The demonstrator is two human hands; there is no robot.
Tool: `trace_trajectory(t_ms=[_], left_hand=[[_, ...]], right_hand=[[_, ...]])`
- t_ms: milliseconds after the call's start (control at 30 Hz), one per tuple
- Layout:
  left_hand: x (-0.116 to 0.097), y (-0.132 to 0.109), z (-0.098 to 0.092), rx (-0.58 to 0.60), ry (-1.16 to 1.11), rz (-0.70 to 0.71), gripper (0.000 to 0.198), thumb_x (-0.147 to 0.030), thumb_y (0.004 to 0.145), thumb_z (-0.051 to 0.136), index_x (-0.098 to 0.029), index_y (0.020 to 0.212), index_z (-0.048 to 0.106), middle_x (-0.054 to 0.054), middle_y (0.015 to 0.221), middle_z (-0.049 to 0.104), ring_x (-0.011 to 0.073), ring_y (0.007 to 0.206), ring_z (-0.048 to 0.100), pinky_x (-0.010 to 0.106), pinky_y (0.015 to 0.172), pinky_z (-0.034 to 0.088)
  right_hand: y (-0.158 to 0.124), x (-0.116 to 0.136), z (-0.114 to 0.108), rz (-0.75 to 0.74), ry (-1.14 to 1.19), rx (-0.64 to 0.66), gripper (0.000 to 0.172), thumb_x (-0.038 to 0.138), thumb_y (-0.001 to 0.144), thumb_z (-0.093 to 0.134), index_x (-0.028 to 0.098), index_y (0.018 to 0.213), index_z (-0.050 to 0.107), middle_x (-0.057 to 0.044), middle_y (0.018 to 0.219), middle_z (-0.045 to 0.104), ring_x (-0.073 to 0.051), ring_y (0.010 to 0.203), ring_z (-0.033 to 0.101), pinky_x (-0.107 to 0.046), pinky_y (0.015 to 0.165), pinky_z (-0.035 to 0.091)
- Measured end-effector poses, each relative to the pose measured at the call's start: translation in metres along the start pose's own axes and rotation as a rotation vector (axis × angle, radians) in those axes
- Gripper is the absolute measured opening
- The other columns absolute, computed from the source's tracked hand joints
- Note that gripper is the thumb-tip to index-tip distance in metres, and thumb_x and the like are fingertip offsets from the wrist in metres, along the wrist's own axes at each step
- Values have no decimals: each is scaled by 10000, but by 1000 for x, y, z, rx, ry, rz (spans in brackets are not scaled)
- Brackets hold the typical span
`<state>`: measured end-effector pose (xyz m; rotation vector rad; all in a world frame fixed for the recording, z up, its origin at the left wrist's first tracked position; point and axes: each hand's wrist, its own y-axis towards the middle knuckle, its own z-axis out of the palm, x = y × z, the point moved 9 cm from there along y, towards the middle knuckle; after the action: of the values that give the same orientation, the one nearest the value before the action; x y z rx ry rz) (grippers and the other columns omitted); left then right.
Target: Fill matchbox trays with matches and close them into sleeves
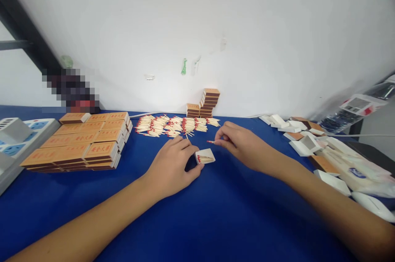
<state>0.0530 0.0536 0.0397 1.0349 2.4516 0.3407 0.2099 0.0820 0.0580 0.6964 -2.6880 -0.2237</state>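
On blue table [216, 221] | left hand [171, 167] fingers [185, 145] clasp one tray [206, 156] | right hand [243, 144] fingers [222, 141] pinch one match [210, 142]

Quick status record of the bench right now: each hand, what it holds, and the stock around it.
left hand: grips small white cardboard tray, a few matches inside
right hand: pinches one red-tipped wooden match, close beside the tray
surface: blue table cover
behind hands: loose pile of red-tipped matches
left side: stacked orange matchboxes
right side: empty white trays, scattered
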Motion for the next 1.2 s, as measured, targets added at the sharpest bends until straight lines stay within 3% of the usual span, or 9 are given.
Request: trace_trajectory(t_ms=[167,333,433,600,867,1200], left_hand=[[-2,3,0,8,11,16,209,-336,962,675,-184,1093,734,66,973,692,261,984,624,458,957,514],[-1,3,2,25,12,14,168,-322,950,686,-190,1045,731,59,966,690,263,985,624,458,948,515],[0,1,2,17,10,9,199,-335,953,686,-185,1076,733,62,972,692,265,991,623,464,952,516],[-2,-1,2,6,-31,31,228,-324,947,703,-181,1122,729,61,1005,701,255,999,621,451,962,518],[-6,-1,3,20,-40,55,230,-325,960,681,-182,1134,730,67,991,692,256,999,620,452,972,519],[-5,-1,4,29,-28,44,239,-326,958,679,-177,1136,732,72,1000,695,263,1005,621,465,975,516]], right_hand=[[-10,38,13,-111,-122,28,108,187,1041,551,199,975,635,-59,987,660,-187,840,641,-298,704,463],[-7,43,34,-117,-157,66,77,214,1033,600,184,972,636,-59,998,666,-183,816,638,-302,670,452],[-5,34,23,-107,-53,20,67,240,1036,602,200,998,640,-46,1000,665,-177,841,632,-294,717,459],[13,-7,0,29,23,-87,75,219,995,632,201,940,680,-33,905,642,-169,778,587,-297,701,426],[55,-21,24,90,-29,-102,106,256,942,711,184,872,675,-45,936,664,-164,775,579,-298,697,403],[53,-32,32,176,-114,-1,99,232,990,625,180,910,655,-70,960,694,-179,792,607,-292,696,410]])
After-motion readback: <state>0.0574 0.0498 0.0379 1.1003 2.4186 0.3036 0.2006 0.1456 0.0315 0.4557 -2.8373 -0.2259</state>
